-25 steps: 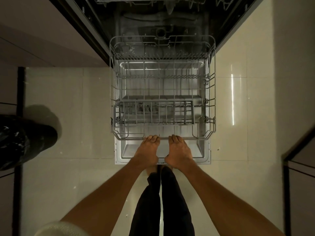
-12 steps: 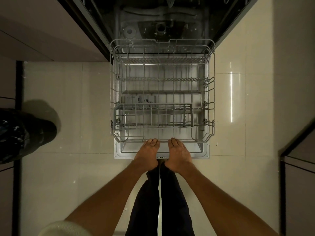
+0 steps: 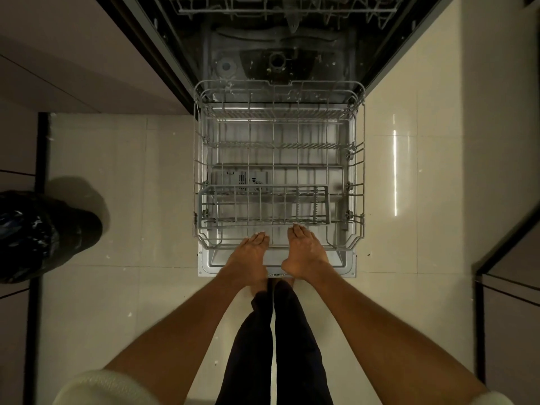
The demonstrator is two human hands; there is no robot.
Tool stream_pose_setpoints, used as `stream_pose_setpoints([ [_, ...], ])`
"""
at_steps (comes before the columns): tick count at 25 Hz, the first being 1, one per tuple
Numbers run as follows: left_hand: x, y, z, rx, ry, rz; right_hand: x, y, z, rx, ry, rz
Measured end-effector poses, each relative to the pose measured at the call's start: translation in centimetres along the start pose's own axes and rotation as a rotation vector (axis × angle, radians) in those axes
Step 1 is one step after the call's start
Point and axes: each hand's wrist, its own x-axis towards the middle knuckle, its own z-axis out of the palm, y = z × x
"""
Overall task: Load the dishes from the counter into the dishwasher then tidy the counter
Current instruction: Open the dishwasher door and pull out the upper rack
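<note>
Starting at the left, a black bin bag point(image 3: 32, 235) sits on the floor; left hand point(image 3: 248, 255) rests on the lower rack's point(image 3: 204, 159) front rim, fingers straight; right hand point(image 3: 304, 252) reaches the cutlery basket point(image 3: 263, 204), fingers extended; no dishes visible; leaning could tip the door point(image 3: 349, 266); the rack has slid further out since earlier.

What looks like a black bin bag point(image 3: 38, 235) sits on the pale tiled floor point(image 3: 131, 200).
</note>
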Motion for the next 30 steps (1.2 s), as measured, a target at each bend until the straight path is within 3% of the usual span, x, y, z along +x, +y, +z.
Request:
stream_pose_setpoints([
  [12, 4.9, 2.9, -22.7, 0.049, 0.344, -0.041, 3.9, -2.2, -21.4, -0.071, 0.281, -0.003],
  [17, 7.4, 4.6, -32.2, 0.164, 0.613, 0.01, 5.9, -2.5, -30.6, -0.096, 0.542, -0.031],
  [21, 8.6, 4.9, -36.0, 0.135, 0.781, 0.087, 7.0, -1.9, -34.8, -0.074, 0.773, -0.138],
  [26, 9.3, 4.1, -37.5, 0.198, 0.652, 0.005, 8.6, -0.6, -36.5, -0.105, 0.643, -0.044],
  [30, 9.2, 3.8, -37.3, 0.258, 0.64, 0.006, 8.8, -1.0, -35.6, -0.021, 0.671, -0.038],
])
